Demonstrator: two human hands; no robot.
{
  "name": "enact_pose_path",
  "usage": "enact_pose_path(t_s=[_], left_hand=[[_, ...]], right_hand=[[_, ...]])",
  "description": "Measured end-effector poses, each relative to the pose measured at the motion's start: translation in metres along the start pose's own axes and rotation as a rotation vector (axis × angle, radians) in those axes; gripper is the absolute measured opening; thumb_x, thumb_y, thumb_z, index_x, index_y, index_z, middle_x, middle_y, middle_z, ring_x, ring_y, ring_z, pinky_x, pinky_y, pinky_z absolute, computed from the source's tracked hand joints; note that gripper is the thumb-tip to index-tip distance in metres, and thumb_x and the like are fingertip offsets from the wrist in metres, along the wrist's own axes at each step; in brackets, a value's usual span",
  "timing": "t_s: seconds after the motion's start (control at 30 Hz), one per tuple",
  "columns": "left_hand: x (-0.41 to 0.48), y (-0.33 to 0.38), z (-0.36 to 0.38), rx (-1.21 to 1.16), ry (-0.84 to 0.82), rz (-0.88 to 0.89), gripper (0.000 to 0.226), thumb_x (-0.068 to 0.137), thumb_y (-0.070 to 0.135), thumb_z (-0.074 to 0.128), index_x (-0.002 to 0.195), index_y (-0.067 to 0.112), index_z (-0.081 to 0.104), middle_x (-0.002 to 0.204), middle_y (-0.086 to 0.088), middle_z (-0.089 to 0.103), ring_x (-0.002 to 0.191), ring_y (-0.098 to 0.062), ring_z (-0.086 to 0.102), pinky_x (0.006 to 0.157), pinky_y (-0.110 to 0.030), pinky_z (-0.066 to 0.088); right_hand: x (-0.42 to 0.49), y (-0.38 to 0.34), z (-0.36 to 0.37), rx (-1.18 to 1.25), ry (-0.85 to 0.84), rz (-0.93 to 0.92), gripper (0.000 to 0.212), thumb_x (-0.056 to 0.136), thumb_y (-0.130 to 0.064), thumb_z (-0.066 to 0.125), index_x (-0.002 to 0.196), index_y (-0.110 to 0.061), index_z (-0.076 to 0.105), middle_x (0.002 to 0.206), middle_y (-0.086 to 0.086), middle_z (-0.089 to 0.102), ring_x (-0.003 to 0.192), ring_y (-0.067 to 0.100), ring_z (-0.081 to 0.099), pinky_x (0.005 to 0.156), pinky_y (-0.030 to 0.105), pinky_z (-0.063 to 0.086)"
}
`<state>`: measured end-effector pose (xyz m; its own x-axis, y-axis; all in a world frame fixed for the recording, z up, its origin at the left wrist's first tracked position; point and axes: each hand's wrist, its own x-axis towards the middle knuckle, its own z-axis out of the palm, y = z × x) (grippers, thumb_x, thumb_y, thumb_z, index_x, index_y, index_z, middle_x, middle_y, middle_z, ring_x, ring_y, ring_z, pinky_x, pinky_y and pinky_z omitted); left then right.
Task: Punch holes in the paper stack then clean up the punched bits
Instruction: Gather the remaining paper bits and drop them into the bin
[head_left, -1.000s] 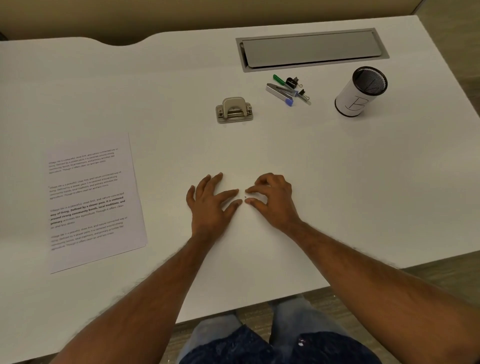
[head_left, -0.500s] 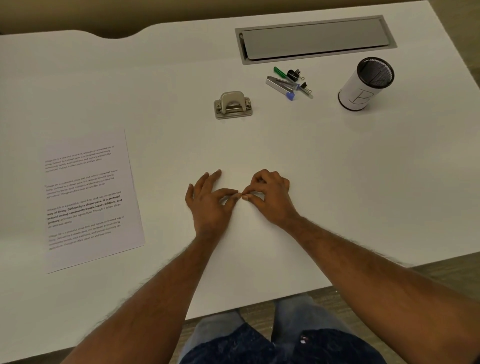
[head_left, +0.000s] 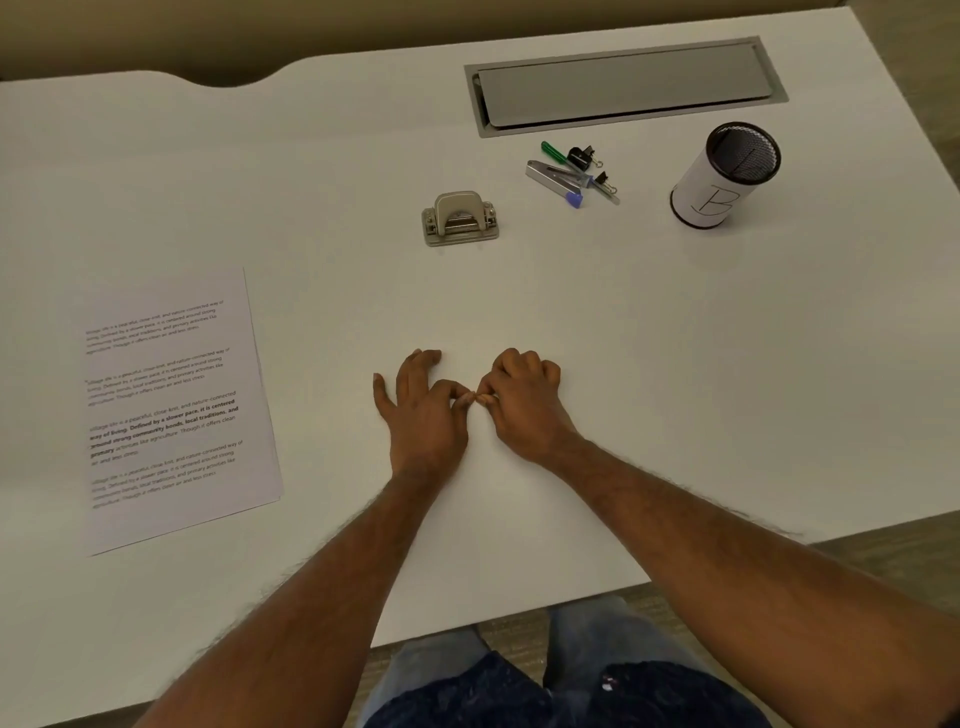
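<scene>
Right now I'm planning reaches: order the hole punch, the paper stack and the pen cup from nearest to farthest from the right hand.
From the right hand:
1. Hole punch, straight ahead.
2. Paper stack, far to the left.
3. Pen cup, back right. Its gap is not much larger than the paper stack's.

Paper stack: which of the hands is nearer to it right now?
Left. The left hand rests on the desk just right of the paper stack, not touching it. The right hand lies beyond the left, fingertips meeting it, farther from the stack.
</scene>
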<state>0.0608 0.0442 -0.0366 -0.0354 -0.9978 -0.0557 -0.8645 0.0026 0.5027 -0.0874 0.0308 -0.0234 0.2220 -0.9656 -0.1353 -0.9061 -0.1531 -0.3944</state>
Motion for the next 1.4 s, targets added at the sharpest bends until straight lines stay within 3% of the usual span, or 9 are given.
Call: enact_pose_path(t_s=[0.17,0.27,0.37,0.43,0.6,0.77,1.0,1.2,1.4], left_hand=[[0.002,-0.004,-0.007,-0.115,-0.024,0.019,0.017,0.096,0.027,0.057,0.091,0.019,0.072,0.143,-0.002,0.046,0.143,-0.018,0.030,0.119,-0.049,-0.008],[0.008,-0.005,-0.016,-0.305,0.049,-0.026,0.011,0.093,0.016,0.063,0.091,0.013,0.073,0.130,-0.003,0.056,0.130,-0.018,0.047,0.120,-0.050,0.010],[0.019,-0.001,-0.032,-0.577,0.112,-0.082,0.006,0.094,0.012,0.063,0.092,0.013,0.069,0.119,-0.001,0.061,0.112,-0.007,0.057,0.102,-0.023,0.040],[0.029,0.005,-0.041,-0.657,0.079,-0.111,0.005,0.096,0.016,0.062,0.094,0.017,0.066,0.114,0.005,0.062,0.102,0.005,0.057,0.086,-0.006,0.040],[0.056,0.041,-0.043,-0.729,-0.023,-0.144,0.010,0.097,0.022,0.061,0.102,0.015,0.067,0.110,0.003,0.066,0.097,0.001,0.059,0.076,-0.001,0.041],[0.087,0.097,-0.036,-0.741,-0.122,-0.086,0.020,0.098,0.025,0.059,0.108,0.010,0.067,0.112,-0.002,0.067,0.101,-0.009,0.060,0.074,-0.001,0.042],[0.138,0.185,-0.022,-0.673,-0.205,0.090,0.020,0.098,0.026,0.058,0.103,0.009,0.067,0.101,-0.003,0.067,0.091,-0.013,0.060,0.075,-0.013,0.043],[0.183,0.244,-0.005,-0.681,-0.256,0.131,0.024,0.098,0.027,0.057,0.101,0.006,0.068,0.091,-0.004,0.069,0.086,-0.014,0.066,0.079,-0.025,0.053],[0.229,0.291,0.003,-0.533,-0.235,0.255,0.018,0.093,0.021,0.063,0.086,0.007,0.073,0.078,-0.008,0.074,0.065,-0.012,0.068,0.065,-0.025,0.054]], right_hand=[[-0.001,0.000,-0.001,0.058,-0.021,0.021,0.016,0.096,-0.024,0.049,0.097,-0.021,0.064,0.109,-0.001,0.050,0.103,0.022,0.044,0.091,0.037,0.027],[0.001,0.003,-0.008,0.235,-0.028,0.074,0.011,0.094,-0.021,0.053,0.094,-0.019,0.063,0.108,-0.001,0.051,0.104,0.021,0.045,0.092,0.035,0.029],[0.004,0.007,-0.021,0.432,0.000,0.154,0.009,0.094,-0.019,0.055,0.091,-0.017,0.064,0.102,-0.002,0.052,0.102,0.020,0.048,0.093,0.036,0.035],[0.006,0.009,-0.034,0.588,0.028,0.195,0.012,0.095,-0.015,0.056,0.084,-0.020,0.060,0.098,-0.002,0.052,0.099,0.020,0.051,0.090,0.032,0.041],[0.009,0.017,-0.066,0.822,0.066,0.305,0.012,0.096,-0.015,0.055,0.085,-0.017,0.058,0.092,-0.008,0.053,0.094,0.012,0.051,0.081,0.012,0.038],[0.017,0.040,-0.098,0.874,0.128,0.379,0.009,0.097,-0.017,0.055,0.097,-0.011,0.061,0.107,0.006,0.058,0.099,0.014,0.053,0.091,0.025,0.042],[0.033,0.091,-0.155,0.856,0.271,0.408,0.011,0.097,-0.016,0.054,0.092,-0.013,0.063,0.083,-0.010,0.056,0.086,0.011,0.053,0.075,0.018,0.042],[0.051,0.139,-0.201,0.815,0.407,0.412,0.020,0.096,-0.010,0.052,0.090,0.003,0.065,0.080,0.021,0.054,0.079,0.017,0.048,0.072,0.027,0.040],[0.086,0.196,-0.234,0.757,0.495,0.504,0.025,0.090,-0.007,0.053,0.086,0.015,0.064,0.077,0.024,0.057,0.075,0.026,0.052,0.076,0.040,0.047]])
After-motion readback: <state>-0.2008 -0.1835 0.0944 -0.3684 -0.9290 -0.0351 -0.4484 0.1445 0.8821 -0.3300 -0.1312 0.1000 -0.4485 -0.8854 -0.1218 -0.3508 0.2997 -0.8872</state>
